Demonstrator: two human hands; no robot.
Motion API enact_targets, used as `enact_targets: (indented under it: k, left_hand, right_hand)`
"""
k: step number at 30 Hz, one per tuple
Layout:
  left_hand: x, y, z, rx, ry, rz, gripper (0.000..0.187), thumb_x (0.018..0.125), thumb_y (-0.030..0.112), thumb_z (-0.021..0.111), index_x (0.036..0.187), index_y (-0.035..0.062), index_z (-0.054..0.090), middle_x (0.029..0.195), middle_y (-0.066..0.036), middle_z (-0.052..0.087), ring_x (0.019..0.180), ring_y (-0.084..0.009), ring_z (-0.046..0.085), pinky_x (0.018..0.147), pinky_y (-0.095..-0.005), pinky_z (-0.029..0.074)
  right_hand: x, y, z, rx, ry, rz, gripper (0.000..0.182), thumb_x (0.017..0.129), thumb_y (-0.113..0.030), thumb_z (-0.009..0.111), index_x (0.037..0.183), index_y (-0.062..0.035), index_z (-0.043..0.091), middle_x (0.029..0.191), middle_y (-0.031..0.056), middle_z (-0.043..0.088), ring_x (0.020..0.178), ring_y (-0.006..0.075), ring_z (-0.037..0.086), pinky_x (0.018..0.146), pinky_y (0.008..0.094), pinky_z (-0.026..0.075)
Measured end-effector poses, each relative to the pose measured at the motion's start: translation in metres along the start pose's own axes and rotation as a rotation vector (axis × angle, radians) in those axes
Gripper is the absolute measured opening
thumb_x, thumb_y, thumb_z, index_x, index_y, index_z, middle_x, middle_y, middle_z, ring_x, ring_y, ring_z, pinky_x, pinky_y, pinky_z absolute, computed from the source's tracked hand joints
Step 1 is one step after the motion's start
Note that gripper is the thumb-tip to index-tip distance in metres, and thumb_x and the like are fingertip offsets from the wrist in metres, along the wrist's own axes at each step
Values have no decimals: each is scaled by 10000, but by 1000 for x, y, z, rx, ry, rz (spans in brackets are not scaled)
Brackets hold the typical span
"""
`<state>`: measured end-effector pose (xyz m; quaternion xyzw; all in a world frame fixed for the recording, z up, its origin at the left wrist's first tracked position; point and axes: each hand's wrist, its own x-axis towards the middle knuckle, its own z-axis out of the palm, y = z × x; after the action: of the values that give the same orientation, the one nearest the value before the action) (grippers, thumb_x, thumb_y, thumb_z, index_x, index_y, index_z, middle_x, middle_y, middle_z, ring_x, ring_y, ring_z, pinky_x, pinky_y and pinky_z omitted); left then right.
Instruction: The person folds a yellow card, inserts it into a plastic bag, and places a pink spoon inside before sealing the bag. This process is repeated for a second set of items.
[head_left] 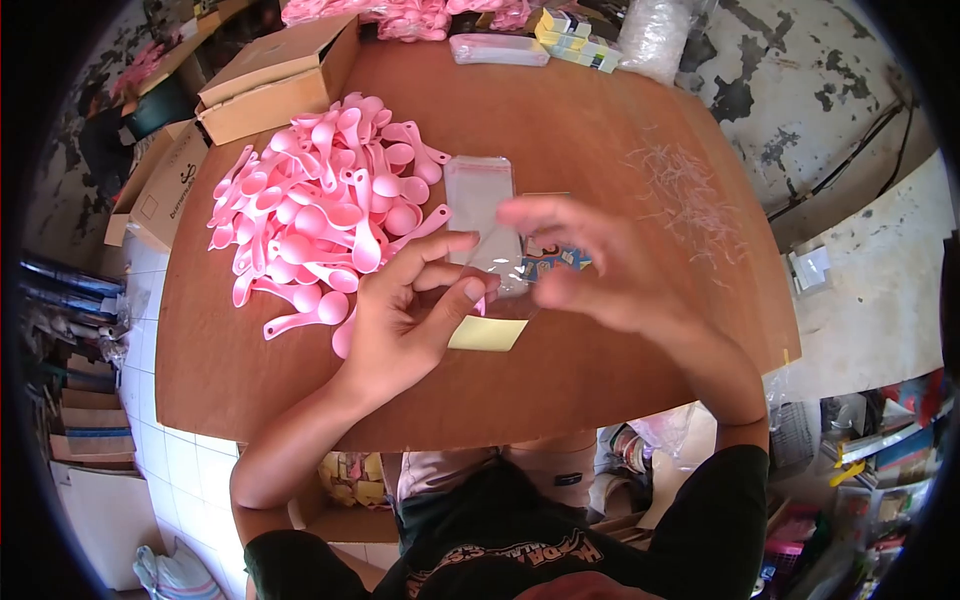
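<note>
My left hand (405, 315) is closed in a pinch in front of the pink pile, thumb against fingertips. What it pinches looks like a clear plastic bag (508, 262), with glints along its edge; a small pink bit shows below the thumb. To its right my right hand (605, 265) is raised, slightly blurred, fingers apart and holding nothing. Behind the hands lies a stack of clear plastic bags (478, 185). A colourful printed card (560, 258) is partly covered by the right hand. Just below the hands lies a pale yellow paper pad (488, 333).
Many pink spoons (320, 200) are heaped on the left of the brown table (600, 385). A cardboard box (280, 85) stands behind them. At the back are a bag pack (498, 49), small yellow boxes (578, 42) and a plastic roll (652, 38). Thin clear strips (690, 200) litter the right.
</note>
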<state>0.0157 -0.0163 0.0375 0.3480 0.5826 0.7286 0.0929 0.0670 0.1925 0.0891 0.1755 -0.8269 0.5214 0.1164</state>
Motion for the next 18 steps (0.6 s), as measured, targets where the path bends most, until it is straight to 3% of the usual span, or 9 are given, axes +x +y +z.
enact_targets:
  k: [3, 5, 8, 9, 12, 13, 14, 16, 18]
  left_hand:
    - [0, -4, -6, -19, -29, 52, 509, 898, 42, 641, 1337, -22, 391, 1059, -154, 660, 1019, -176, 624, 914, -318, 484]
    - [3, -3, -9, -124, -17, 138, 664, 872, 85, 681, 1406, -11, 298, 1270, -188, 520, 1233, -250, 494, 1051, -388, 384]
    - [11, -5, -18, 69, 66, 282, 662, 865, 82, 680, 1401, -11, 303, 1318, -203, 468, 1263, -266, 458, 1072, -401, 359]
    - [11, -6, -18, 41, 76, 242, 665, 840, 86, 705, 1382, -17, 333, 1347, -191, 434, 1282, -263, 435, 1091, -406, 336]
    - [14, -12, -21, 180, -32, 227, 652, 811, 99, 743, 1347, -18, 389, 1324, -169, 466, 1276, -250, 443, 1090, -404, 340]
    - [12, -8, -19, 199, -22, 184, 516, 814, 73, 740, 1257, -33, 498, 1237, -137, 550, 1195, -215, 519, 1036, -374, 406]
    - [11, -8, -19, 199, -14, 182, 516, 814, 73, 740, 1257, -33, 498, 1237, -137, 550, 1195, -215, 519, 1036, -374, 406]
    - [10, -8, -19, 50, -158, -4, 344, 856, 51, 697, 1166, -38, 580, 1094, -97, 638, 1040, -159, 601, 917, -314, 486]
    - [8, 1, -15, 10, -175, -118, 285, 877, 52, 674, 1137, -38, 601, 1044, -80, 656, 981, -130, 612, 864, -285, 499]
  right_hand:
    - [6, -21, 21, 153, -25, 103, 219, 886, -110, 665, 1071, 7, 646, 1076, 101, 643, 1029, 169, 586, 894, 294, 456]
    - [20, -26, 15, -70, 134, -288, 154, 871, -70, 668, 1006, 5, 657, 1039, 106, 639, 964, 169, 601, 838, 300, 472]
    - [30, -42, 14, -196, 221, -387, 96, 872, -46, 649, 947, 10, 671, 997, 114, 651, 888, 165, 611, 778, 299, 481]
    - [37, -36, 15, -215, 80, -401, 69, 864, -36, 652, 902, 15, 677, 939, 104, 663, 865, 158, 618, 752, 281, 484]
    - [36, -27, 25, -143, 139, -300, 90, 846, -54, 678, 894, 21, 690, 854, 103, 667, 794, 149, 630, 702, 268, 492]
    - [35, -28, 26, -139, 130, -300, 90, 846, -54, 678, 894, 21, 690, 854, 103, 667, 794, 149, 630, 702, 268, 492]
    - [34, -29, 27, -131, 121, -241, 88, 859, -59, 665, 903, 14, 687, 880, 87, 665, 821, 142, 623, 726, 267, 485]
    - [29, -30, 28, -122, 117, -183, 87, 873, -65, 652, 912, 6, 684, 906, 72, 662, 848, 135, 615, 750, 266, 478]
    - [24, -29, 32, 210, 134, 124, 156, 880, -111, 677, 948, 29, 683, 903, 72, 671, 833, 113, 623, 731, 260, 493]
